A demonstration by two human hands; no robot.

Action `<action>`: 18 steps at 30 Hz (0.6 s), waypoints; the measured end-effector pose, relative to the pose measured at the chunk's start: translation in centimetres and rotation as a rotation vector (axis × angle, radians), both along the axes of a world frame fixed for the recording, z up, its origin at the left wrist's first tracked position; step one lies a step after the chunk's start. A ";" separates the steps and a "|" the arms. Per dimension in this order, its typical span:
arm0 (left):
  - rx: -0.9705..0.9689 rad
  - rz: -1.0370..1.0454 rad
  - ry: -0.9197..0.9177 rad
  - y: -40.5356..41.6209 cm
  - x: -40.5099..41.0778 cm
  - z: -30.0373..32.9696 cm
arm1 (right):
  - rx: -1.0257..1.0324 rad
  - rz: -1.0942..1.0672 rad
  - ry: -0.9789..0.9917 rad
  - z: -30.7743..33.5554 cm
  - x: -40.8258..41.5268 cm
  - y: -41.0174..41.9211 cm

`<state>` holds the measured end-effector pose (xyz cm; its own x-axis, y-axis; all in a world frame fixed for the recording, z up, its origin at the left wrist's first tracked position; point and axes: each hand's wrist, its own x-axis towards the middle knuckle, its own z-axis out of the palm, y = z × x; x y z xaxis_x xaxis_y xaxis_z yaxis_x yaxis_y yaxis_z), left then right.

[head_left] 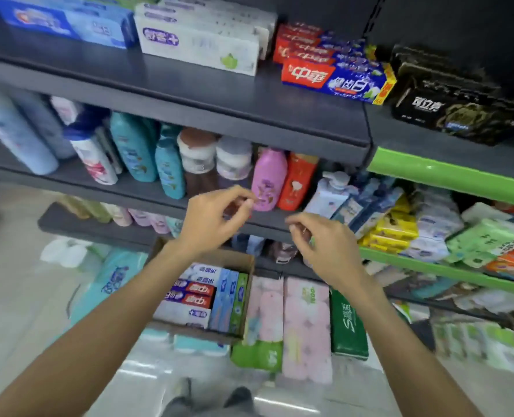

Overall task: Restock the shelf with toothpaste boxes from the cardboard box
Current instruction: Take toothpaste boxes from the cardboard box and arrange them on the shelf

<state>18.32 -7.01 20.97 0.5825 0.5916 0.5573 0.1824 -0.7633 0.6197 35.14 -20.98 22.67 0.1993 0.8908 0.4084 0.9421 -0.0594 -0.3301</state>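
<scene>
Below both empty hands, toothpaste boxes (200,291) fill the cardboard box (247,267).

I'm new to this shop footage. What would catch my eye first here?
Two bare arms reach in mid-frame, the left hand and right hand empty before the bottle shelf. Below them sits the open cardboard box of toothpaste boxes. On the top shelf, red-and-blue toothpaste boxes stand out.

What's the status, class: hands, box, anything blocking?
Left hand, right hand: both empty, loosely curled, mid-air. Cardboard box below holds toothpaste boxes. Nothing blocking.
</scene>
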 end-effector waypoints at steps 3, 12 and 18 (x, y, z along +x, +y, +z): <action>-0.366 0.069 0.283 1.7 -5.5 -6.2 | -0.206 0.045 0.075 -5.8 -3.6 1.8; -0.386 0.024 1.061 5.4 -14.4 -23.5 | -0.816 0.171 0.015 -24.3 -11.9 8.3; -0.242 -0.021 1.255 7.0 -13.7 -30.8 | -1.031 0.170 -0.062 -34.2 -13.5 11.6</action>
